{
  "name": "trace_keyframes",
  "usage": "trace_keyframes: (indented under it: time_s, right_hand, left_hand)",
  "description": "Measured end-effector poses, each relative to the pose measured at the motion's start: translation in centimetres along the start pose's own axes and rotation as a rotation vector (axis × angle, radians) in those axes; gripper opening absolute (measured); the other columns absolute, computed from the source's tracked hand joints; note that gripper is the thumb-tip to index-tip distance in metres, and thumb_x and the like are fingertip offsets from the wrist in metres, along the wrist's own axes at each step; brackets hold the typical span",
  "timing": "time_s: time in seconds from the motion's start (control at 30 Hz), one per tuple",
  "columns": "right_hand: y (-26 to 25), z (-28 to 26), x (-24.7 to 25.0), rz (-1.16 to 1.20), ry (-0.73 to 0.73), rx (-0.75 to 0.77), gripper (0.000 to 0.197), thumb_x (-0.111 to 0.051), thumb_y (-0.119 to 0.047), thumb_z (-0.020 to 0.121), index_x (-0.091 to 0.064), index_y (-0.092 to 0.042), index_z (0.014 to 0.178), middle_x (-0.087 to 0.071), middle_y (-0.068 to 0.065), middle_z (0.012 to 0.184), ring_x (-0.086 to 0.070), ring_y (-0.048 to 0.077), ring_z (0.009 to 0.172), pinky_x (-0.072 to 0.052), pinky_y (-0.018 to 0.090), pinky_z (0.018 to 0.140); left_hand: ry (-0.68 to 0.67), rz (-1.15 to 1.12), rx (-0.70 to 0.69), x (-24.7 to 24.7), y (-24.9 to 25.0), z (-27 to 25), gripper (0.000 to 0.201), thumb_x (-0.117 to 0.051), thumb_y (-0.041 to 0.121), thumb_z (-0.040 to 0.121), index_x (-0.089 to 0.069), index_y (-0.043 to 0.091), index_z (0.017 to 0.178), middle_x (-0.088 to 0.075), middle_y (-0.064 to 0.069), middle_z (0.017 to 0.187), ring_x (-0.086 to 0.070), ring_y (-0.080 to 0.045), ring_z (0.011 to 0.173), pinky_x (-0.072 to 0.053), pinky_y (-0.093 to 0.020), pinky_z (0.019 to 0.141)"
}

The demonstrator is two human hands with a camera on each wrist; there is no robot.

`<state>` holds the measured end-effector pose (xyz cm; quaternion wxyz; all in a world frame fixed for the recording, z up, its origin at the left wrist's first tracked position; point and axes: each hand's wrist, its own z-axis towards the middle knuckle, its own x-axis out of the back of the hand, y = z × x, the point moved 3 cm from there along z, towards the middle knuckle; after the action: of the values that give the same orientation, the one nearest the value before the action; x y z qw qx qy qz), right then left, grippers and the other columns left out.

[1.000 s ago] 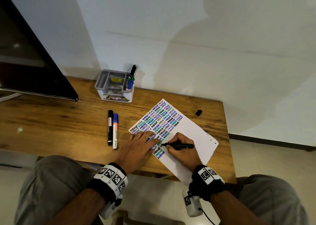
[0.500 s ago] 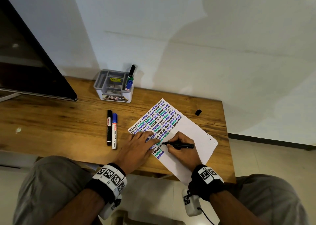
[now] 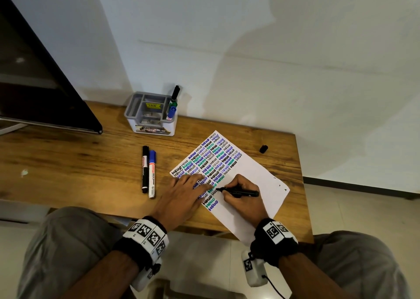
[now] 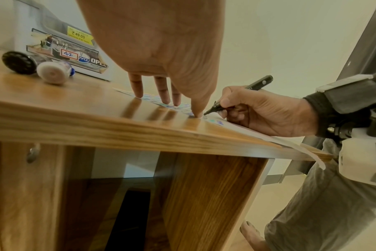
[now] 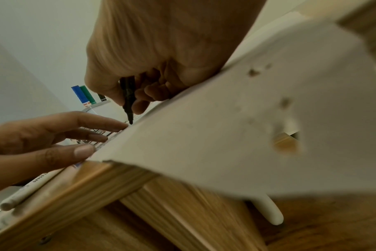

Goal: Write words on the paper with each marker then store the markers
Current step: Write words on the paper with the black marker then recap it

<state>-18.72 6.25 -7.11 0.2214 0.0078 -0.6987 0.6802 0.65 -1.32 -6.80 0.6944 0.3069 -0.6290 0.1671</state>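
Observation:
A white paper (image 3: 254, 178) covered in rows of coloured "HELLO" lies angled on the wooden desk (image 3: 68, 162). My right hand (image 3: 241, 196) grips an uncapped black marker (image 3: 243, 193), its tip touching the paper (image 5: 236, 135) beside the written rows. Straight fingers of my left hand (image 3: 184, 192) press flat on the sheet's left part (image 4: 161, 101). A black marker (image 3: 144, 169) and a blue-capped white marker (image 3: 152, 173) lie side by side left of the paper. Three more markers stand in the grey organizer (image 3: 150, 114).
A loose black cap (image 3: 263, 148) lies near the desk's back right edge. A dark monitor (image 3: 34, 82) leans over the desk's left side. The wall stands close behind the organizer. The paper's near corner overhangs the front edge above my knees.
The marker tip has shifted slightly along the line while my right hand writes. My left hand stays pressed on the paper.

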Motion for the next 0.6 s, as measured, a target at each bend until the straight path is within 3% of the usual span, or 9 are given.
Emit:
trace_keyframes:
  time_s: [0.1,0.27,0.6]
  right_hand:
    - [-0.2,-0.06,0.06,-0.014,0.006,0.015,0.016,-0.076,0.003,0.083,-0.062,-0.003,0.088,-0.071,-0.013,0.106,-0.068,-0.004,0.103,-0.055,0.013,0.079]
    - [0.22,-0.01,0.27,-0.02,0.024,0.013,0.016,-0.077,-0.001,0.084,-0.063,-0.005,0.092,-0.073,-0.008,0.107,-0.07,0.003,0.103,-0.059,0.02,0.083]
    - [0.0,0.01,0.2,-0.026,0.019,0.004,0.017,-0.076,0.004,0.083,-0.061,-0.003,0.088,-0.071,-0.014,0.101,-0.068,-0.005,0.1,-0.055,0.013,0.078]
  left_hand:
    - [-0.006,-0.001,0.002,0.01,-0.02,0.01,0.039,-0.062,0.04,0.092,-0.055,0.037,0.13,-0.057,0.002,0.136,-0.055,-0.021,0.12,-0.049,-0.041,0.092]
    - [-0.025,-0.023,0.006,-0.03,-0.02,0.01,0.039,-0.056,0.041,0.095,-0.051,0.039,0.133,-0.052,0.003,0.141,-0.051,-0.021,0.125,-0.046,-0.041,0.096]
    - [-0.022,-0.021,0.009,-0.36,-0.19,-0.02,0.04,-0.059,0.04,0.093,-0.05,0.04,0.132,-0.053,0.003,0.139,-0.052,-0.02,0.122,-0.047,-0.04,0.093]
